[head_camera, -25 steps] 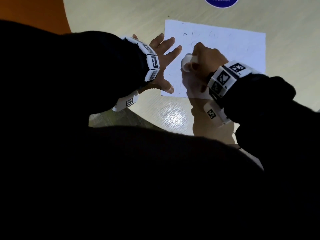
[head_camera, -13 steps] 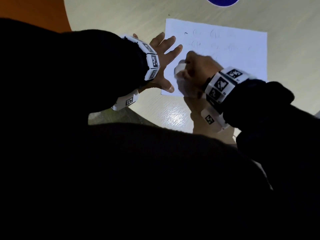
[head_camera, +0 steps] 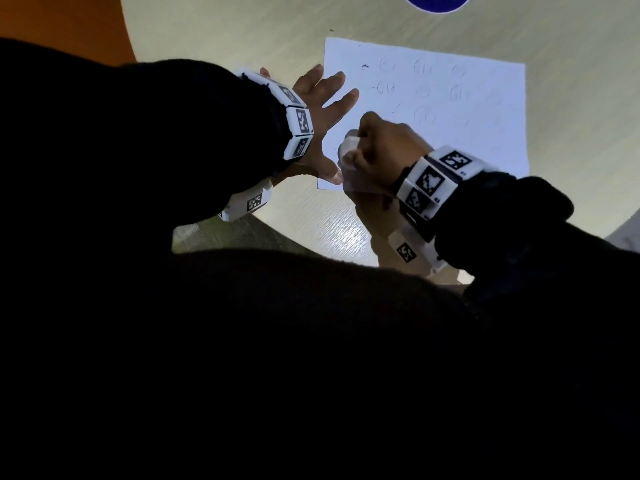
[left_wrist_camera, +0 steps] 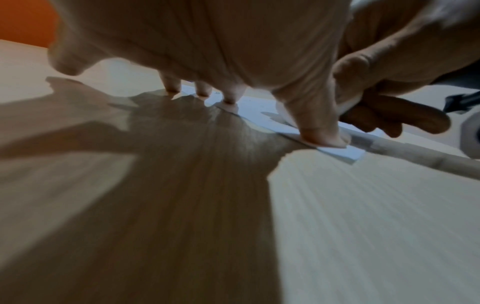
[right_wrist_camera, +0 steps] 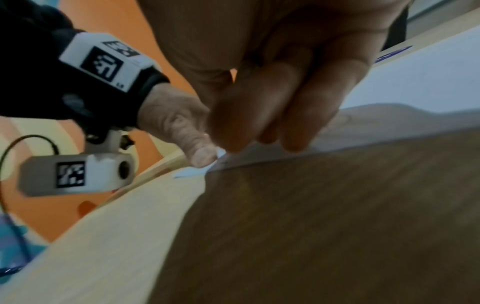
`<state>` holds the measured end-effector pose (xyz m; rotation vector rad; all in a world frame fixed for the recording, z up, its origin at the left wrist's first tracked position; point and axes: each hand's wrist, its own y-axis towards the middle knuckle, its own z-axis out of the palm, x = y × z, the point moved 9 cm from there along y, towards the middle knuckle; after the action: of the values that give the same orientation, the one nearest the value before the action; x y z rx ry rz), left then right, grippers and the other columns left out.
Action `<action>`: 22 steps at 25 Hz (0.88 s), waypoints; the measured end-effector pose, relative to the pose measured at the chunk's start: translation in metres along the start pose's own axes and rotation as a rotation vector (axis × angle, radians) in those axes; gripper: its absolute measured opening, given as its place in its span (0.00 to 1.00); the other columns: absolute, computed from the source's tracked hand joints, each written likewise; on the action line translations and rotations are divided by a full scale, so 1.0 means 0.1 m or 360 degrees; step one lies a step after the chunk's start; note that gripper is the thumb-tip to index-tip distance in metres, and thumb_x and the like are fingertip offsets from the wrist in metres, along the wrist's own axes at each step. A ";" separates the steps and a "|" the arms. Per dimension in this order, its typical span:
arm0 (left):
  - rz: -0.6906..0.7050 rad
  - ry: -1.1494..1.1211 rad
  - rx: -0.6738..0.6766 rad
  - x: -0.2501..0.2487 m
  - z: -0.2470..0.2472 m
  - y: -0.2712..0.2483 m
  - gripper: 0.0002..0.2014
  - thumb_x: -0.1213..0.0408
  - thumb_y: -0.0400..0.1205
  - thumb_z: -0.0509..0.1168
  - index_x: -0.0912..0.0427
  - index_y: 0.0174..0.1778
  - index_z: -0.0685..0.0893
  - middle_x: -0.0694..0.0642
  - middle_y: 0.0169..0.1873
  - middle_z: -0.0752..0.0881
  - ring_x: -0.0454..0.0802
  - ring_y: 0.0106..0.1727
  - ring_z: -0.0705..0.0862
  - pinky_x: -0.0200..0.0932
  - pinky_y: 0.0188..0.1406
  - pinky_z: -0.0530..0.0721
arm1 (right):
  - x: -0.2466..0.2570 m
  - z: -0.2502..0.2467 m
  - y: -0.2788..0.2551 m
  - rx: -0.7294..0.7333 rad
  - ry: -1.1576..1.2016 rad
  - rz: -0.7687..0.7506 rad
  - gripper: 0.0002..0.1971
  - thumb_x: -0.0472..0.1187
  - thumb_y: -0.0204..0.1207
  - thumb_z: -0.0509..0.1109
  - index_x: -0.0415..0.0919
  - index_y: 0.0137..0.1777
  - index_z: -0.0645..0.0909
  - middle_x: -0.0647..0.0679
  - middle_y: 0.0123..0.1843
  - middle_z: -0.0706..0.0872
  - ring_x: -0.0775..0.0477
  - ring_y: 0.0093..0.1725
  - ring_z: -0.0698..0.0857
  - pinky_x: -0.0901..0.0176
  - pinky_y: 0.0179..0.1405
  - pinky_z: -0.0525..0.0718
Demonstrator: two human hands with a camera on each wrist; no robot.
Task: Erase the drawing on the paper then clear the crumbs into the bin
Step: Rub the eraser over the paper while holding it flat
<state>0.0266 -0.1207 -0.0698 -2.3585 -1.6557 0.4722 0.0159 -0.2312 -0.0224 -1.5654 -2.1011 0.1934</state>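
Observation:
A white sheet of paper [head_camera: 460, 109] with faint pencil shapes lies on the pale wooden table [head_camera: 242, 32]. My left hand [head_camera: 322, 116] lies flat with spread fingers on the sheet's left edge, its thumb [left_wrist_camera: 322, 135] pressing the near left corner. My right hand [head_camera: 377, 150] is curled round a white eraser [head_camera: 348, 147] and holds it against the paper's lower left part, close to the left thumb. In the right wrist view the curled fingers [right_wrist_camera: 272, 115] hide the eraser. No bin shows in any view.
A dark blue round sticker [head_camera: 438, 1] lies on the table beyond the paper. The table's curved near edge [head_camera: 277, 233] runs just below my wrists, with an orange floor [head_camera: 59, 26] to the left. A small dark speck [head_camera: 331, 30] sits above the paper.
My right hand with the eraser has slid down and to the left across the paper, toward the near left corner. My left hand has stayed pressed on the sheet's left edge.

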 end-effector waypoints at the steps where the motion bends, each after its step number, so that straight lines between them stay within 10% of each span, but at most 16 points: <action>1: 0.0006 -0.0010 -0.0001 0.00 0.01 -0.01 0.61 0.24 0.63 0.64 0.45 0.84 0.39 0.51 0.85 0.39 0.56 0.84 0.37 0.79 0.72 0.45 | -0.01 0.02 -0.01 0.0024 0.0029 -0.0016 0.17 0.44 0.80 0.62 0.37 0.65 0.71 0.40 0.60 0.83 0.39 0.58 0.81 0.57 0.44 0.68; 16: -0.0078 0.0071 0.0135 -0.03 -0.02 -0.01 0.60 0.19 0.63 0.57 0.44 0.83 0.35 0.49 0.84 0.35 0.54 0.84 0.35 0.83 0.71 0.43 | -0.12 -0.02 -0.21 0.0033 0.0125 -0.0045 0.14 0.40 0.80 0.62 0.40 0.64 0.74 0.53 0.50 0.80 0.46 0.48 0.79 0.71 0.36 0.70; 22: -0.0107 0.0240 -0.0025 -0.15 -0.10 -0.14 0.57 0.21 0.67 0.55 0.53 0.85 0.45 0.53 0.85 0.46 0.54 0.85 0.41 0.84 0.68 0.40 | -0.39 -0.07 -0.10 0.0007 0.0271 0.0097 0.13 0.43 0.78 0.62 0.48 0.62 0.74 0.51 0.60 0.84 0.45 0.50 0.80 0.60 0.40 0.70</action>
<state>0.0137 -0.1303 -0.0534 -2.2790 -1.6690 0.2626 0.0188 -0.2721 -0.0244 -1.5864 -1.9228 0.0821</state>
